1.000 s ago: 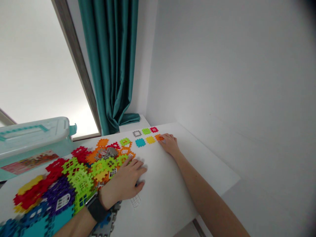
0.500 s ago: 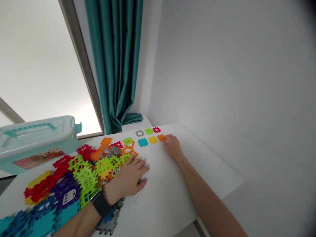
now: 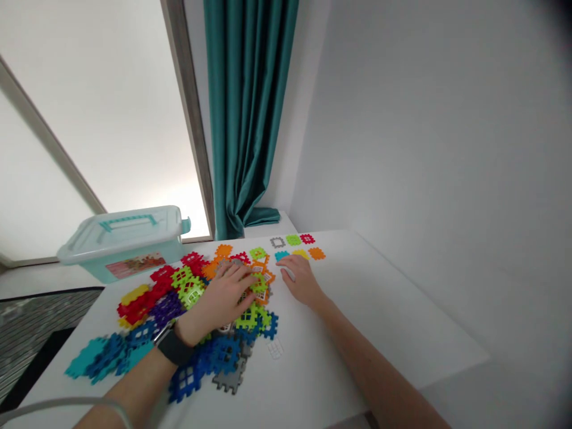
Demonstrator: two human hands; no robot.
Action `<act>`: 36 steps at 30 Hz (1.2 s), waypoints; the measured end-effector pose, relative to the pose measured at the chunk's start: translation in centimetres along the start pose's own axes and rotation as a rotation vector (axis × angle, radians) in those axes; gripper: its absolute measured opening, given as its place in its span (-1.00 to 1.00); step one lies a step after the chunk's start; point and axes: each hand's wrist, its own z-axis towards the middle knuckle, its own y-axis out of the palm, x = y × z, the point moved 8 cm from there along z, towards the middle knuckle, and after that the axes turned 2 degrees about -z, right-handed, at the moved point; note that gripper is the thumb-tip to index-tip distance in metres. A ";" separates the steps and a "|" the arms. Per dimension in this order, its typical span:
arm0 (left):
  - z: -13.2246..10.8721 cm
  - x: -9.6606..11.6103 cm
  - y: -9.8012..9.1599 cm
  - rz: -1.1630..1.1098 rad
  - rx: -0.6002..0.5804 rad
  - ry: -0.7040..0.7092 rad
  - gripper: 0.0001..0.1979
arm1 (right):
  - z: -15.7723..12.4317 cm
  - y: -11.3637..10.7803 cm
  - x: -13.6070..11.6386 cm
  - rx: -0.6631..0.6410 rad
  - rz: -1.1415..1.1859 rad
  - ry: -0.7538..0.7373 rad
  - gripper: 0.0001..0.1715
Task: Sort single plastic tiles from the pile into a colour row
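Note:
My left hand (image 3: 223, 299), a dark watch on its wrist, lies over the heap of plastic interlocking tiles. Its fingers are stretched out and apart, reaching onto grey and orange pieces; a lime green tile (image 3: 258, 282) is beside the fingertips. My right hand (image 3: 302, 280) rests on the table right of the heap, thumb and index finger apart with nothing visible between them. Beyond it, partly covered by the fingers, are a light blue tile (image 3: 281, 255) and a yellow tile (image 3: 301, 254). An orange tile (image 3: 317, 254) lies to their right. Behind them sit a grey frame tile (image 3: 277, 242), a green tile (image 3: 294, 239) and a red tile (image 3: 307, 239).
A lidded teal plastic box (image 3: 134, 247) stands at the back left. Purple tiles (image 3: 166, 310), dark blue tiles (image 3: 226, 354) and red tiles (image 3: 142, 304) spread over the white table (image 3: 357, 310). A white lattice piece (image 3: 274, 348) lies near the heap. A wall borders the right side.
The view has swung left. My right hand has moved off the orange tile, leftward to the light blue and yellow ones. My left hand has shifted farther back over the heap.

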 end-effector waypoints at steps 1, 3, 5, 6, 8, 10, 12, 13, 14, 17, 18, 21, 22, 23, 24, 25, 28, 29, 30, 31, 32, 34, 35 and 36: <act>-0.6 -0.7 -0.4 0.008 0.003 -0.024 -0.73 | 0.3 0.6 -1.1 -0.025 0.018 -0.018 -0.75; -1.8 -2.1 -1.1 0.026 0.012 -0.082 -0.73 | 1.0 1.8 -3.4 -0.084 0.051 -0.058 -0.76; -3.0 -3.2 -1.7 0.045 0.020 -0.140 -0.73 | 1.7 2.8 -5.6 -0.136 0.076 -0.100 -0.76; -3.7 -3.7 -1.8 0.053 0.020 -0.165 -0.73 | 2.0 3.2 -6.7 -0.154 0.085 -0.118 -0.76; -4.8 -4.4 -1.9 0.057 0.021 -0.202 -0.73 | 2.7 3.9 -8.6 -0.187 0.095 -0.149 -0.76; -5.9 -5.0 -2.0 0.052 0.041 -0.231 -0.73 | 3.3 4.6 -10.2 -0.221 0.098 -0.174 -0.76; -6.7 -5.6 -2.0 0.042 0.067 -0.256 -0.72 | 3.7 5.4 -11.4 -0.259 0.097 -0.190 -0.76; -7.0 -5.8 -1.9 0.037 0.074 -0.266 -0.72 | 3.8 5.7 -11.9 -0.274 0.092 -0.191 -0.76; -7.3 -6.0 -1.9 0.034 0.078 -0.273 -0.72 | 3.9 6.1 -12.2 -0.285 0.084 -0.188 -0.76; -7.8 -6.3 -1.7 0.030 0.082 -0.281 -0.73 | 3.5 6.7 -12.7 -0.299 0.062 -0.170 -0.75; -7.8 -6.4 -1.6 0.029 0.084 -0.282 -0.72 | 3.2 6.9 -12.8 -0.302 0.063 -0.167 -0.73; -7.9 -6.5 -1.3 0.031 0.076 -0.293 -0.71 | 2.3 7.0 -12.8 -0.313 0.082 -0.154 -0.62; -7.9 -6.6 -1.2 0.032 0.073 -0.296 -0.71 | 2.0 6.9 -12.8 -0.315 0.089 -0.147 -0.56; -7.9 -6.6 -1.1 0.032 0.075 -0.298 -0.72 | 1.7 6.8 -12.7 -0.314 0.097 -0.138 -0.48; -7.9 -6.6 -1.0 0.031 0.080 -0.299 -0.72 | 1.5 6.7 -12.6 -0.310 0.107 -0.128 -0.42; -7.9 -6.7 -1.0 0.028 0.086 -0.300 -0.72 | 1.3 6.6 -12.5 -0.305 0.119 -0.117 -0.38; -7.9 -6.7 -1.0 0.021 0.096 -0.304 -0.72 | 1.0 6.3 -12.2 -0.287 0.150 -0.086 -0.34; -8.0 -6.7 -0.9 0.019 0.095 -0.309 -0.72 | 1.0 6.3 -12.1 -0.283 0.154 -0.078 -0.35; -8.0 -6.8 -0.9 0.019 0.093 -0.314 -0.73 | 1.0 6.2 -12.0 -0.280 0.153 -0.072 -0.36; -8.0 -6.8 -0.9 0.019 0.092 -0.320 -0.73 | 1.0 6.3 -11.9 -0.278 0.150 -0.068 -0.37; -8.1 -6.8 -1.0 0.019 0.093 -0.325 -0.74 | 1.0 6.3 -11.8 -0.275 0.147 -0.066 -0.39; -8.1 -6.8 -1.1 0.015 0.102 -0.328 -0.75 | 1.0 6.3 -11.7 -0.270 0.146 -0.065 -0.40; -8.1 -6.8 -1.1 0.011 0.107 -0.327 -0.75 | 1.0 6.3 -11.7 -0.268 0.148 -0.065 -0.42; -8.1 -6.8 -1.2 0.007 0.112 -0.326 -0.74 | 1.0 6.3 -11.8 -0.270 0.151 -0.066 -0.43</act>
